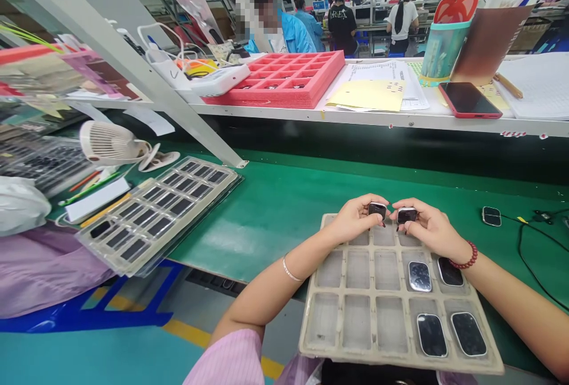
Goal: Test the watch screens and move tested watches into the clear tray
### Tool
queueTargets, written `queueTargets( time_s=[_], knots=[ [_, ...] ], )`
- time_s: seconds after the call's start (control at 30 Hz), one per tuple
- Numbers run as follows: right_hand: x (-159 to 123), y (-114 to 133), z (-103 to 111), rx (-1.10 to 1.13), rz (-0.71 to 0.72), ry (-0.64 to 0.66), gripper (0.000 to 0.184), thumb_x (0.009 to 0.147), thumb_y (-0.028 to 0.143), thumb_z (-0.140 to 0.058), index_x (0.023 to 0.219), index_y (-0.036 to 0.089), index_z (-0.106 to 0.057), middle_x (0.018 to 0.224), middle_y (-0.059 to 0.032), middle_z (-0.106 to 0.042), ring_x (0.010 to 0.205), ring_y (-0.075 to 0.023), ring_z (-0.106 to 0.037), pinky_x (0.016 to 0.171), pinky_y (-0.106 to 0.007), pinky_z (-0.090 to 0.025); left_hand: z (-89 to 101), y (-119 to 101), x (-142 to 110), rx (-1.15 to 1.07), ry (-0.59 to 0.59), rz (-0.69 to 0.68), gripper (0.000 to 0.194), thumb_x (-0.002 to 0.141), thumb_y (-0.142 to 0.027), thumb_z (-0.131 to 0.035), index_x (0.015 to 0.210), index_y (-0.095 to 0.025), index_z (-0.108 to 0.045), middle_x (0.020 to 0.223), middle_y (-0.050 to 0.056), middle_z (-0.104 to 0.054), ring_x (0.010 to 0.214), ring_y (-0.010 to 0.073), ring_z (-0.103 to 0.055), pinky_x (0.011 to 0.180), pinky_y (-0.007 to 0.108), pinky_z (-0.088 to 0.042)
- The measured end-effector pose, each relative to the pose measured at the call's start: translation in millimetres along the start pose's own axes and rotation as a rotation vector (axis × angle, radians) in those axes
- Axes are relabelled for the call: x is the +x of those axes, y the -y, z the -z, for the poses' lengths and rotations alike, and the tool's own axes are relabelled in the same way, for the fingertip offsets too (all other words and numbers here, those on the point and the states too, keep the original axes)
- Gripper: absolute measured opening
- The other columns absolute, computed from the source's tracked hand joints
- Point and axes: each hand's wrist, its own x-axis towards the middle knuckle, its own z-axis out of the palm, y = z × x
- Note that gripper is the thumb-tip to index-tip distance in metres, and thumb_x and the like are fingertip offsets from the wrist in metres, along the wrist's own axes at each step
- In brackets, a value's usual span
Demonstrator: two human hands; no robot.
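Between thumb and fingers, my left hand (357, 217) grips a small dark-faced smartwatch case (377, 211). A second smartwatch case (406, 215), silver-edged with a dark face, is pinched in my right hand (430, 228). Both hands are close together over the far edge of a beige compartment tray (324, 346), which overhangs the near table edge. Several watch cases lie in its right-hand compartments, among them a silver-faced one (420, 276) and a black-faced one (468, 334). Compartments on the left hold nothing visible.
Another watch case (491, 216) lies by black cables (528, 254) at right. To the left are a stacked tray of dark rectangular pieces (155, 213) and a white fan (111, 143). A shelf holds a red foam tray (284, 77), phone (470, 100) and cup (444, 50). A person sits opposite.
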Motion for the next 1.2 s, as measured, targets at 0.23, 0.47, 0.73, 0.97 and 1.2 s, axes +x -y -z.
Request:
queueTargets(
  time_s=[0.23, 0.47, 0.73, 0.97, 1.2],
  knots=[
    [-0.3, -2.7, 0.9, -0.013, 0.007, -0.002, 0.027, 0.084, 0.02, -0.058, 0.111, 0.021, -0.06, 0.099, -0.0065, -0.072, 0.073, -0.0165, -0.067, 0.067, -0.032, -0.057, 1.6, 2.4, -0.8, 0.006, 0.026, -0.018, 0.039, 0.076, -0.025, -0.07, 0.113, -0.015, -0.059, 0.101, 0.01, -0.069, 0.081, 0.017, -0.067, 0.071, 0.027, -0.05],
    [-0.7, -3.2, 1.3, -0.039, 0.021, -0.004, 0.025, 0.082, 0.018, -0.056, 0.107, 0.021, -0.059, 0.091, -0.0045, -0.07, 0.067, -0.0152, -0.062, 0.065, -0.031, -0.054, 1.2, 5.6, 0.8, 0.031, 0.017, 0.008, 0.041, 0.083, -0.025, -0.061, 0.122, -0.015, -0.058, 0.11, 0.013, -0.067, 0.082, 0.0192, -0.07, 0.06, 0.023, -0.045],
    [-1.2, 3.3, 0.4, -0.012, 0.008, 0.005, 0.031, 0.077, 0.019, -0.06, 0.108, 0.02, -0.056, 0.094, -0.0062, -0.069, 0.071, -0.0164, -0.062, 0.064, -0.03, -0.051, 5.5, 7.0, 3.4, -0.176, 0.045, 0.045, 0.065, 0.068, -0.019, -0.078, 0.127, -0.02, -0.049, 0.102, 0.008, -0.069, 0.074, 0.0134, -0.068, 0.063, 0.022, -0.047],
    [-5.3, -2.3, 3.1, -0.008, -0.028, -0.034, 0.03, 0.081, 0.029, -0.061, 0.11, 0.021, -0.057, 0.094, -0.0068, -0.07, 0.067, -0.0173, -0.062, 0.06, -0.03, -0.053, 10.0, -33.4, -22.3, -0.533, 0.448, 0.214, 0.082, 0.053, -0.046, -0.088, 0.124, -0.018, -0.055, 0.062, -0.003, -0.063, 0.032, 0.0053, -0.045, 0.032, 0.016, -0.03],
    [-0.1, -17.9, 11.6, 0.132, -0.151, -0.048, 0.04, 0.089, 0.047, -0.059, 0.121, 0.024, -0.062, 0.109, -0.0102, -0.071, 0.071, -0.0201, -0.064, 0.064, -0.034, -0.056, -31.2, -73.4, -46.2, -0.419, 0.997, 0.293, 0.063, 0.036, -0.025, -0.093, 0.093, -0.011, -0.067, 0.085, 0.008, -0.069, 0.06, 0.018, -0.065, 0.057, 0.029, -0.055]
  ],
)
